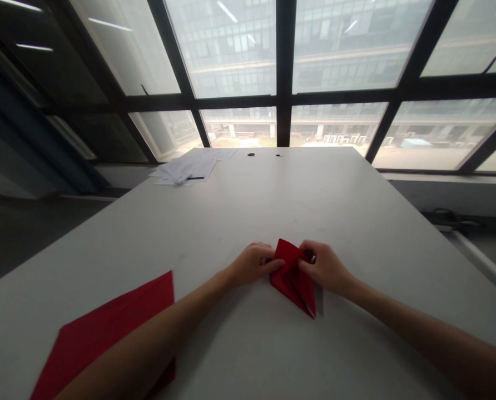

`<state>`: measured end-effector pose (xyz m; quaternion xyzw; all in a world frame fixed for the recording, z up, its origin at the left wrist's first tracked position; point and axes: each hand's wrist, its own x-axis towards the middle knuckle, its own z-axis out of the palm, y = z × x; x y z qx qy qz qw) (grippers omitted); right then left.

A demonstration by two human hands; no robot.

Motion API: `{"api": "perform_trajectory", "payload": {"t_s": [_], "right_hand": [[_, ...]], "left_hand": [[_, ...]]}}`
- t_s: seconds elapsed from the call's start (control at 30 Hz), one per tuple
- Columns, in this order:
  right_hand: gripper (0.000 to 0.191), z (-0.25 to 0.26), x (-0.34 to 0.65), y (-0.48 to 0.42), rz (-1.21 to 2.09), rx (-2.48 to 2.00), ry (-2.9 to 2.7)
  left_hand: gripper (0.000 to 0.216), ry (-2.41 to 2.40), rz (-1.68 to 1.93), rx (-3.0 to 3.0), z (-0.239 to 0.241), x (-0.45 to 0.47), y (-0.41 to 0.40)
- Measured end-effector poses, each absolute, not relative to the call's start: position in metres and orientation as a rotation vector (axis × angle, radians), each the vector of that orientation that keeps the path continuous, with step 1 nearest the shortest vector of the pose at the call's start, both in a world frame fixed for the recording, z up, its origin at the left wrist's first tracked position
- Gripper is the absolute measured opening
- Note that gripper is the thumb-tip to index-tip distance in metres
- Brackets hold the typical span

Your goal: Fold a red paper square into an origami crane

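Observation:
A folded piece of red paper (288,272) is held between my two hands over the white table (248,205). My left hand (254,264) pinches its left edge, thumb on top and the other fingers behind. On the opposite side, my right hand (321,265) grips the upper right edge between thumb and fingers. The paper has layered flaps, and one narrow point reaches down toward me. Flat on the table at the lower left lies a larger red sheet (123,311), partly covered by my left forearm.
Loose white papers (189,166) lie at the table's far left, with a dark pen-like stick (196,178) on them. Two small dark round spots show near the far edge. Beyond stand large windows (239,50) with dark frames.

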<state>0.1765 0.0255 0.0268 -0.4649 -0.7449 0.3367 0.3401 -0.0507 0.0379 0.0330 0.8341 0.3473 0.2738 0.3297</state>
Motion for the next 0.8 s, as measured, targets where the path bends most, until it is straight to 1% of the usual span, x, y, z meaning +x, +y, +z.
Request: {"api": "perform_trajectory", "payload": {"t_s": [0.07,0.17,0.2,0.33,0.47,0.53,0.57,0.7,0.8], "right_hand": [[0.009,0.026,0.178,0.028,0.916,-1.182,-1.927],[0.03,0.024,0.184,0.036,1.059,-1.117,-1.874],[0.033,0.023,0.187,0.039,1.125,-1.103,-1.858],[0.027,0.02,0.195,0.047,1.343,-0.986,-1.873],[0.031,0.021,0.195,0.045,1.331,-0.918,-1.898],[0.033,0.024,0.194,0.043,1.298,-0.943,-1.936],[0.031,0.026,0.194,0.042,1.285,-0.945,-1.962],[0.021,0.032,0.194,0.039,1.279,-0.935,-2.057],[0.017,0.031,0.191,0.035,1.257,-0.971,-2.068]], "left_hand": [[0.045,0.9,0.701,2.19,0.032,-0.05,0.039],[0.044,0.938,0.698,2.158,0.03,-0.05,0.04],[0.041,0.965,0.702,2.136,0.029,-0.05,0.04],[0.023,1.109,0.747,2.023,0.025,-0.049,0.041],[0.031,1.165,0.771,2.004,0.024,-0.049,0.04],[0.022,1.144,0.723,2.085,0.025,-0.049,0.041],[0.02,1.119,0.697,2.142,0.026,-0.05,0.041],[0.027,0.983,0.67,2.275,0.031,-0.05,0.041],[0.021,0.958,0.641,2.197,0.032,-0.05,0.039]]}}
